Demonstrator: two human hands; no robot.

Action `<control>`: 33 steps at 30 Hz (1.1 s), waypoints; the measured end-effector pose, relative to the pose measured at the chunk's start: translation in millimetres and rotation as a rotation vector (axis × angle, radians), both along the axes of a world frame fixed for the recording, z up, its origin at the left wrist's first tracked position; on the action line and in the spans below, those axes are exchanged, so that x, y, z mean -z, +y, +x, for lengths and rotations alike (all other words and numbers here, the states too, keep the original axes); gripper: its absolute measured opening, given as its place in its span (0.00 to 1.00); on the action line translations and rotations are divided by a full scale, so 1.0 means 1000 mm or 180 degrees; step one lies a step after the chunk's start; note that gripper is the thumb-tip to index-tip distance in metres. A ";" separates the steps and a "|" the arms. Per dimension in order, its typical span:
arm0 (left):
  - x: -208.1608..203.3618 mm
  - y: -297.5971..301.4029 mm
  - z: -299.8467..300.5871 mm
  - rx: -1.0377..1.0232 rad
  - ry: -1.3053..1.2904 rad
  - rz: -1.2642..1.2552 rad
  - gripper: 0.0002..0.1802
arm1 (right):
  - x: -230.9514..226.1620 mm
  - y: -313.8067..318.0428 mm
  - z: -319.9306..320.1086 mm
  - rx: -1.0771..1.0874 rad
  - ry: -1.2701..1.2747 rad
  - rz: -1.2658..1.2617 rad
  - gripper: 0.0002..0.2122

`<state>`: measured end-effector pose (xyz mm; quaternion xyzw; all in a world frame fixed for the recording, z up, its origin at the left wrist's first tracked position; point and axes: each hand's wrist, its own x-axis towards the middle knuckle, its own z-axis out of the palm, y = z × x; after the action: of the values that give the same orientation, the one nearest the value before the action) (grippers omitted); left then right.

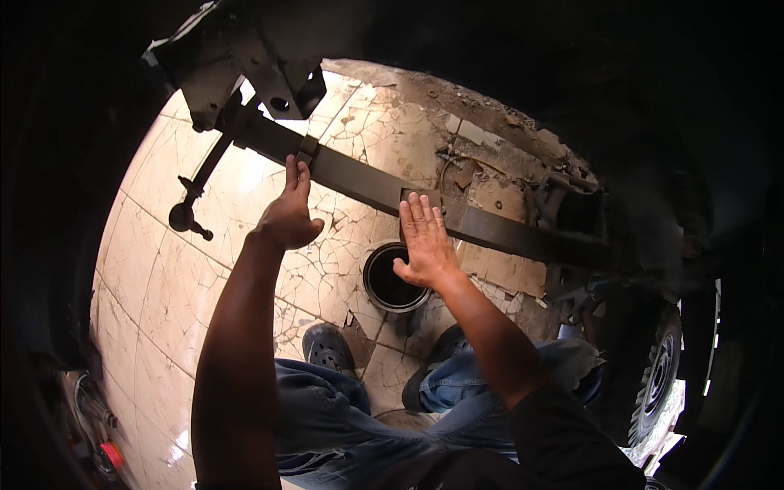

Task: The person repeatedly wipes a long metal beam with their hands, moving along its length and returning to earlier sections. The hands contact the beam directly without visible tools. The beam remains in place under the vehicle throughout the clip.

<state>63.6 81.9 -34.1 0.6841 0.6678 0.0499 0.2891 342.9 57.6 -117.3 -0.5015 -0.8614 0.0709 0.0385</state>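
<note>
A long dark leaf spring [367, 186] runs from a bracket at the upper left down to an axle at the right. My left hand [287, 214] reaches up to it, fingertips touching its lower edge near a metal clamp [307, 149]. My right hand [425, 243] is flat with fingers together, pressed against the spring beside a second clamp [425, 196]. Neither hand grips anything.
Below lies a cracked pale tiled floor [163, 269] with a round dark hole or pot [392, 282]. My shoes [328, 347] and blue-jeaned legs are beneath. A linkage rod with a ball end [186, 214] hangs at left. A wheel [657, 384] stands at right.
</note>
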 end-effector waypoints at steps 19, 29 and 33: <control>-0.005 0.001 0.009 -0.0026 0.0125 -0.0030 0.59 | -0.009 0.014 0.018 -0.0585 -0.0162 -0.0027 0.50; 0.008 -0.002 -0.001 0.0000 0.0004 0.0075 0.59 | -0.010 0.005 0.047 -0.1014 -0.0298 -0.0162 0.49; 0.003 0.000 0.005 -0.0028 0.0066 0.0044 0.59 | -0.006 0.004 0.042 -0.0884 -0.0203 -0.0132 0.49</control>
<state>68.4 81.5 -36.7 0.6836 0.6734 0.0487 0.2772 385.3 61.5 -111.0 -0.3802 -0.9216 0.0774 -0.0095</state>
